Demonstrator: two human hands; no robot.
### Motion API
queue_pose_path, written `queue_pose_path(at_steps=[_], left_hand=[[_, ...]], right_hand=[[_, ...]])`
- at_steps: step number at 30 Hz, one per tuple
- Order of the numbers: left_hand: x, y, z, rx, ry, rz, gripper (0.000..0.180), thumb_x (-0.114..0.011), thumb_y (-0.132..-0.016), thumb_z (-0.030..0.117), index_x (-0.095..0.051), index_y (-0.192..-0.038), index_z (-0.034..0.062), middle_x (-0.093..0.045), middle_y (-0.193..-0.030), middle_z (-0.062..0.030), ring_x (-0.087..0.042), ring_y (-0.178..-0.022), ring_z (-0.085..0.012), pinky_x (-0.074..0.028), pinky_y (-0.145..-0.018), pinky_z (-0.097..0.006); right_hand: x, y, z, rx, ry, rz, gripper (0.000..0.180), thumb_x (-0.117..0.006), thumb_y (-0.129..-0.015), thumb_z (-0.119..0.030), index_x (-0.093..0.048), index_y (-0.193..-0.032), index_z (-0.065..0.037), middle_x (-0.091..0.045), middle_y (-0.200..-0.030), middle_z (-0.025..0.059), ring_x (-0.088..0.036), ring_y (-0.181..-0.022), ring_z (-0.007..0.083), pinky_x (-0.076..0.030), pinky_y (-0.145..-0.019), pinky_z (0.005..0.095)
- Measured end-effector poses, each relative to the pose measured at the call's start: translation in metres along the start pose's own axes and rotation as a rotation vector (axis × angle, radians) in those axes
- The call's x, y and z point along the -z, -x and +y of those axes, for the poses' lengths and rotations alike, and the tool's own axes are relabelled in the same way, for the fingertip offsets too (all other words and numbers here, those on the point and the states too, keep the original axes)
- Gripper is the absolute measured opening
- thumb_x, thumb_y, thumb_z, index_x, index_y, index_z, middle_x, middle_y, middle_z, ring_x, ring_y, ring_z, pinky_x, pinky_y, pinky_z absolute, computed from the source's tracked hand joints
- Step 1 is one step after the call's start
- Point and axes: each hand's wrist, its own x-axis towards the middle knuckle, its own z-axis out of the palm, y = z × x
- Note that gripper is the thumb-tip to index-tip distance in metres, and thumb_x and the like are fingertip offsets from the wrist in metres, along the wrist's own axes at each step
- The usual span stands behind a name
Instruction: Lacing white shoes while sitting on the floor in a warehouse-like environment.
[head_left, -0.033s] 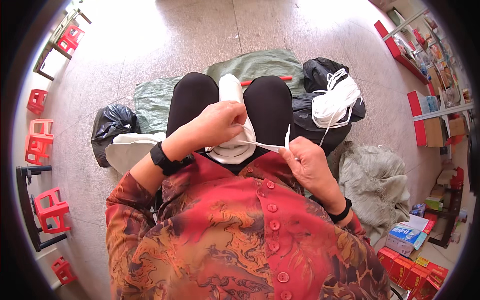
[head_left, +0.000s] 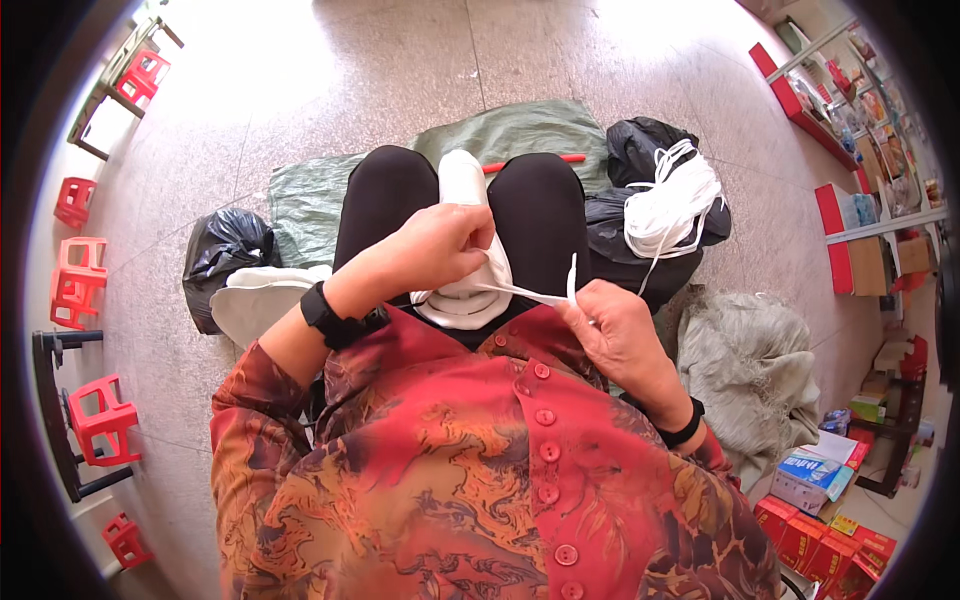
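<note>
I sit with a white cloth piece [head_left: 462, 190] lying between my knees in black trousers. My left hand [head_left: 440, 245], with a black watch on the wrist, is closed around the cloth's near end. My right hand [head_left: 612, 325] pinches a thin white strap [head_left: 528, 293] that runs taut from the cloth to my fingers, its short free end sticking up. The two hands are a hand's width apart over my lap.
A bundle of white straps [head_left: 670, 205] lies on a black bag [head_left: 640, 145] to my right. A green sack [head_left: 520, 130] with a red stick [head_left: 530, 162] is under my legs, and a grey sack [head_left: 745, 375] at right. A black bag [head_left: 222, 250] and red stools [head_left: 100, 420] stand at left, with red boxes [head_left: 820, 540] at lower right.
</note>
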Motion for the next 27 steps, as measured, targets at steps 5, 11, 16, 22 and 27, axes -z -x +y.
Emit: queue_pose_path(at_steps=[5, 11, 16, 22, 27], left_hand=[[0.012, -0.015, 0.006, 0.211, 0.308, -0.246, 0.019, -0.064, -0.082, 0.008, -0.059, -0.100, 0.0023, -0.059, -0.073, -0.0059, -0.057, -0.070, -0.0153, -0.045, -0.064, -0.030], [-0.004, -0.044, -0.001, 0.446, 0.556, -0.416, 0.010, -0.063, -0.080, 0.003, -0.066, -0.090, 0.0014, -0.063, -0.081, 0.0008, -0.057, -0.073, -0.0093, -0.046, -0.065, -0.025], [-0.019, -0.044, -0.029, 0.405, 0.752, -0.321, 0.010, -0.065, -0.086, 0.004, -0.064, -0.097, 0.0039, -0.063, -0.086, 0.0000, -0.058, -0.065, -0.0055, -0.045, -0.056, -0.022], [-0.036, -0.027, -0.043, 0.265, 0.657, 0.028, 0.011, -0.067, -0.089, 0.009, -0.065, -0.100, 0.0068, -0.065, -0.084, -0.0012, -0.061, -0.061, -0.0095, -0.053, -0.054, -0.028], [-0.006, 0.009, -0.005, -0.192, 0.074, 0.398, 0.015, -0.063, -0.082, 0.005, -0.059, -0.097, 0.0030, -0.062, -0.075, -0.0167, -0.063, -0.072, -0.0387, -0.052, -0.064, -0.046]], right_hand=[[0.009, -0.002, -0.014, -0.051, -0.321, -0.274, 0.026, -0.066, -0.093, -0.016, -0.060, -0.077, 0.003, -0.048, -0.066, 0.0130, -0.047, -0.058, 0.0240, -0.039, -0.055, 0.0368], [-0.002, -0.023, -0.058, 0.158, -0.381, -0.487, 0.024, -0.064, -0.093, -0.016, -0.061, -0.078, 0.002, -0.055, -0.070, 0.0153, -0.055, -0.062, 0.0287, -0.043, -0.059, 0.0388], [-0.017, -0.049, -0.100, 0.467, -0.283, -0.543, 0.033, -0.062, -0.093, -0.020, -0.054, -0.068, 0.000, -0.055, -0.064, 0.0176, -0.056, -0.062, 0.0352, -0.043, -0.058, 0.0433], [-0.012, -0.069, -0.108, 0.464, -0.313, -0.524, 0.030, -0.061, -0.095, -0.017, -0.056, -0.072, 0.000, -0.050, -0.063, 0.0174, -0.052, -0.058, 0.0330, -0.042, -0.056, 0.0406], [0.037, -0.093, -0.066, 0.022, -0.493, -0.247, 0.030, -0.055, -0.101, -0.017, -0.061, -0.077, -0.001, -0.051, -0.062, 0.0016, -0.045, -0.057, 0.0119, -0.038, -0.054, 0.0305]])
